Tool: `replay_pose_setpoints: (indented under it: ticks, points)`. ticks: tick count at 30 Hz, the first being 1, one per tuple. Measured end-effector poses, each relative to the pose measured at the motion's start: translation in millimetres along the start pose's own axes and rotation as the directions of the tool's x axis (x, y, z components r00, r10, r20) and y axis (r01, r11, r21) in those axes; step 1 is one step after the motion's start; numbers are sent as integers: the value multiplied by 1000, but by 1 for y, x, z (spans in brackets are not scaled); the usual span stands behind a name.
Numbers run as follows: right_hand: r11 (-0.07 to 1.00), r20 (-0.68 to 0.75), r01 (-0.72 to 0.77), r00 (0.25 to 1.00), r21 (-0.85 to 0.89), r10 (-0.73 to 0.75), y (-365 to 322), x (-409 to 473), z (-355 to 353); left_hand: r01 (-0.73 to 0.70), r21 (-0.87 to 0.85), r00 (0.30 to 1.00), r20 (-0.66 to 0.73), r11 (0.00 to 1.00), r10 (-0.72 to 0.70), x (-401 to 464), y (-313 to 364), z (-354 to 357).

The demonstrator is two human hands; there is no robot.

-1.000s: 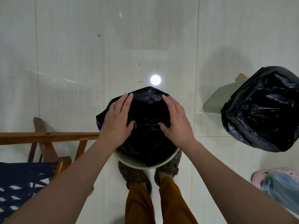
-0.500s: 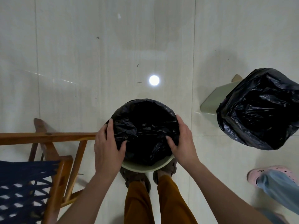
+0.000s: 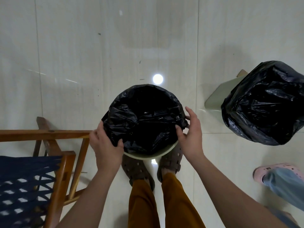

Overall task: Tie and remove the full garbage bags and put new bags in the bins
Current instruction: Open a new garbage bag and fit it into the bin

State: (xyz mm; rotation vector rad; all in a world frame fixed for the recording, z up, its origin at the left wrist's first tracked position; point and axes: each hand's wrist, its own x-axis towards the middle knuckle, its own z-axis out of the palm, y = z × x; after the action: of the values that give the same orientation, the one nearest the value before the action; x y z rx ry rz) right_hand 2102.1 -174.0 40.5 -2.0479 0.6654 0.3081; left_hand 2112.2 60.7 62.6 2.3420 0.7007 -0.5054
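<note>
step: fitting a new black bag (image 3: 144,119) into the round pale bin (image 3: 148,155), folding its edge over the rim
left hand (image 3: 105,145): gripping the bag's edge, thumb curling over the plastic, fingers going under it on the bin's outer side
right hand (image 3: 189,137): pinching the bag's edge between thumb and fingers, other fingers spreading loosely; grip looks light
bag position: sitting between both hands, mouth opening wide, already lying over the bin's far rim; near rim by the wrists is showing bare
next move, judged: pulling the slack toward the body and hooking the edge over the bare near rim, both hands working evenly so the far side is not slipping off
other bag: full bag (image 3: 264,102) lying well off to the right hand's side, resting against a second pale bin (image 3: 218,97)
beside left hand: wooden chair (image 3: 49,153) standing just by the left wrist
</note>
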Motion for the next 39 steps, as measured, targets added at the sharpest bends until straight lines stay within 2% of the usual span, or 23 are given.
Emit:
replay_pose_setpoints:
  ticks: [4, 6, 8, 13, 20, 24, 27, 29, 31, 32, 34, 36, 39]
  points:
    - [995, -94, -65, 993, 73, 71, 4, -22, -4, 203, -130, 978, -27, 970, -208, -14, -8, 5]
    - [990, -136, -86, 986, 108, 100, 3, -24, -5, 330, -242, 941, 16, 912, -337, -14, -10, 8]
    - [987, -157, -104, 980, 120, 122, 2, -24, -4, 385, -308, 920, 50, 870, -389, -14, -11, 9]
    - [983, -203, -143, 965, 119, 165, 6, -25, -3, 386, -272, 919, 29, 882, -393, -16, -20, 8]
    - [935, -123, -346, 927, 81, 354, 28, -27, 4, 444, -144, 896, 74, 884, -438, -20, -31, 19]
    - [881, -87, -467, 877, 74, 472, 28, -21, 0, 492, -179, 865, -9, 852, -502, -15, -28, 20]
    - [899, -120, -438, 893, -5, 435, 15, -27, -7, 502, -267, 845, -52, 823, -532, -17, -22, 14]
    - [939, -185, -323, 936, -115, 299, 2, -35, -8, 452, -304, 869, -61, 838, -491, -22, -15, 11]
    - [968, -181, -239, 958, -73, 223, -11, -41, -5, 431, -348, 887, -9, 833, -462, -27, -7, 11]
    - [969, -139, -247, 960, -6, 244, -17, -42, -3, 447, -367, 885, 45, 816, -464, -28, -3, 12]
    - [938, -7, -327, 944, 112, 329, -27, -42, 3, 513, -413, 856, 178, 753, -485, -29, 6, 14]
    - [887, 102, -421, 907, 191, 408, -31, -39, 9, 598, -475, 800, 311, 646, -512, -26, 11, 16]
    - [818, 193, -517, 855, 252, 481, -28, -31, 15, 646, -531, 763, 418, 548, -493, -22, 9, 19]
